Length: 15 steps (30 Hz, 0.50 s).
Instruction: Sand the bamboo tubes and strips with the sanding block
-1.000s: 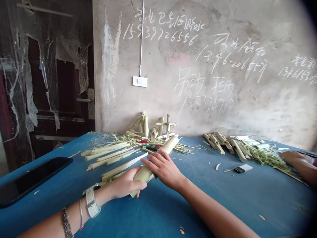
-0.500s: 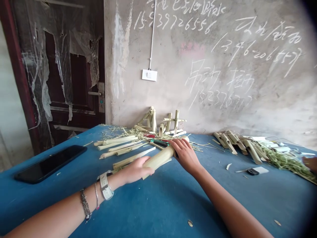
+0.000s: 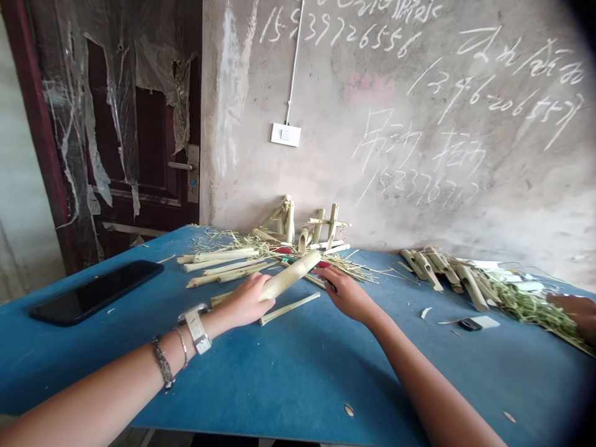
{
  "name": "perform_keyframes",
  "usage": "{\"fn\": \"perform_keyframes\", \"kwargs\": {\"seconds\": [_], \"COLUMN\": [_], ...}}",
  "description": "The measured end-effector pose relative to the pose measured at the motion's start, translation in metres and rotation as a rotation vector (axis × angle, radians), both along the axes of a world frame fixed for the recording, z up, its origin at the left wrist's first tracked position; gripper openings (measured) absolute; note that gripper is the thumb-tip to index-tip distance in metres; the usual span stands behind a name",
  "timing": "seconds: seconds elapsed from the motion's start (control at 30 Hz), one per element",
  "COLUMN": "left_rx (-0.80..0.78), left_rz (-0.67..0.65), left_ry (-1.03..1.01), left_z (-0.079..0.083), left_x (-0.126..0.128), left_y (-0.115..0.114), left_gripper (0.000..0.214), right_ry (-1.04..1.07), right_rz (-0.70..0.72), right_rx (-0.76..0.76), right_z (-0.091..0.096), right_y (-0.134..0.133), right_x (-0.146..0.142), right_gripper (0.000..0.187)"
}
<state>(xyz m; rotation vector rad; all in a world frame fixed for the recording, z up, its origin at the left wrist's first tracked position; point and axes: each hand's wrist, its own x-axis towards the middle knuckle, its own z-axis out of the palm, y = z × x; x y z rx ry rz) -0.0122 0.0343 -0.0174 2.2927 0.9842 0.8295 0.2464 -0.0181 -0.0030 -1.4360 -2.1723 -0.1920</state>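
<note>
Left hand (image 3: pixel 246 301) wrapped firmly round lower end of bamboo tube (image 3: pixel 289 275), good steady hold; tube angled up over blue table (image 3: pixel 288 379). Right hand (image 3: pixel 348 295) beside tube's raised end, fingers loosely curled (cannot tell if pinching anything). Bamboo strip (image 3: pixel 289 308) lay just below.

Pale green bamboo tube (image 3: pixel 289 277), slanted; lower end gripped in left hand (image 3: pixel 246 302); upper end raised, free.
</note>
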Motion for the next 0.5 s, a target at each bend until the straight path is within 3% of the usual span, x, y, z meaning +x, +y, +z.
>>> {"fn": "perform_keyframes", "kwargs": {"seconds": [0.1,0.23,0.4,0.5], "left_rx": [0.162,0.397,0.459,0.473], "left_rz": [0.002,-0.051,-0.128,-0.105], "left_ry": [0.069,0.233,0.374,0.417], "left_z": [0.005,0.010,0.004,0.002], "left_x": [-0.001,-0.003,-0.005,-0.005], "left_y": [0.002,-0.004,-0.012,-0.016], "left_gripper": [0.044,0.030,0.020,0.017], "right_ry": [-0.062,-0.072,-0.085,-0.080], "right_rz": [0.063,0.083,0.084,0.113], "right_rx": [-0.179,-0.258,-0.292,-0.284], "right_z": [-0.010,-0.014,-0.011,-0.012], "right_y": [0.002,0.002,0.002,0.004], "right_x": [-0.007,-0.015,-0.013,-0.010], "right_gripper": [0.046,0.049,0.043,0.039]}}
